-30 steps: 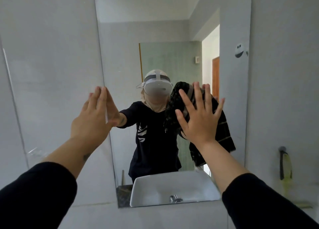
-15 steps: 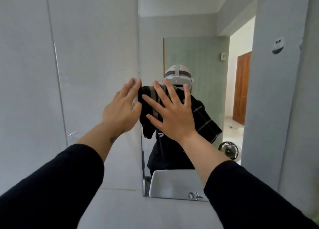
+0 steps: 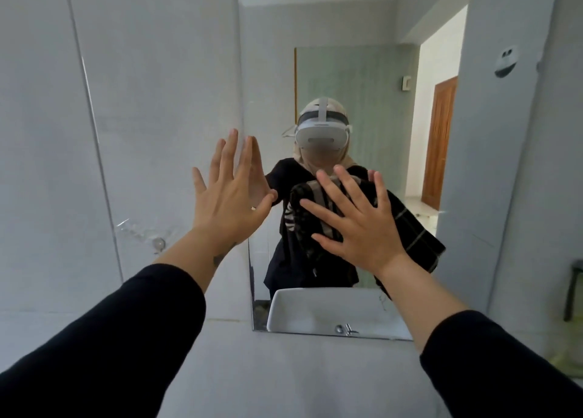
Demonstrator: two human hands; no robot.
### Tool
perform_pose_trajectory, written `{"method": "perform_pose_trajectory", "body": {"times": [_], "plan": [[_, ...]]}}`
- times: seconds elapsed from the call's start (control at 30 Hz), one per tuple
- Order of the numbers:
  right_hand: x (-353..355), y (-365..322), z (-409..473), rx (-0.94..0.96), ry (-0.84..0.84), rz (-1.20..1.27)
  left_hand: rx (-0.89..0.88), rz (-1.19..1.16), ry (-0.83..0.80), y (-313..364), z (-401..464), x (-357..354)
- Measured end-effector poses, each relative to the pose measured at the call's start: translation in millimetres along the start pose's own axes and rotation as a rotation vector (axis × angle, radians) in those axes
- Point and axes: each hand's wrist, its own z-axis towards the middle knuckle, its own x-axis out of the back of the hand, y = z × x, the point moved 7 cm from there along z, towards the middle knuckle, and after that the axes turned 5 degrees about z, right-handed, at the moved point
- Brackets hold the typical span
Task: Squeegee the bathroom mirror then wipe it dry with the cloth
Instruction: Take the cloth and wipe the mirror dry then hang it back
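The bathroom mirror (image 3: 362,70) hangs on a pale tiled wall. My right hand (image 3: 356,225) lies flat with fingers spread, pressing a dark checked cloth (image 3: 413,238) against the lower middle of the glass. The cloth bunches under my palm and hangs out to the right. My left hand (image 3: 230,197) is open and flat on the wall at the mirror's left edge, holding nothing. A dark-handled tool (image 3: 572,291) hangs on the wall at the far right, cut off by the frame; whether it is the squeegee is unclear.
The mirror reflects a white basin (image 3: 331,310) with a tap, a person wearing a headset, and a wooden door behind. A small round white sticker (image 3: 506,61) shows near the mirror's upper right. A metal stud (image 3: 158,243) sits on the left wall tile.
My right hand has slid the cloth down and to the right, away from the mirror's left edge. My left hand stays at that edge. My view has shifted slightly.
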Motion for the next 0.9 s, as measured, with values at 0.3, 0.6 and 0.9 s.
{"method": "perform_pose_trajectory", "body": {"times": [0.3, 0.6, 0.9], "plan": [[4.8, 95.5, -69.0, -0.304, -0.042, -0.043, -0.092, 0.092, -0.007, 27.3, -43.1, -37.6], [-9.3, 124.9, -157.8, -0.689, 0.046, 0.025, -0.085, 0.066, 0.043, 22.8, -45.0, -39.9], [-17.6, 41.1, -107.2, -0.476, 0.053, 0.056, -0.111, 0.077, 0.034, 20.6, -43.9, -42.3]]}}
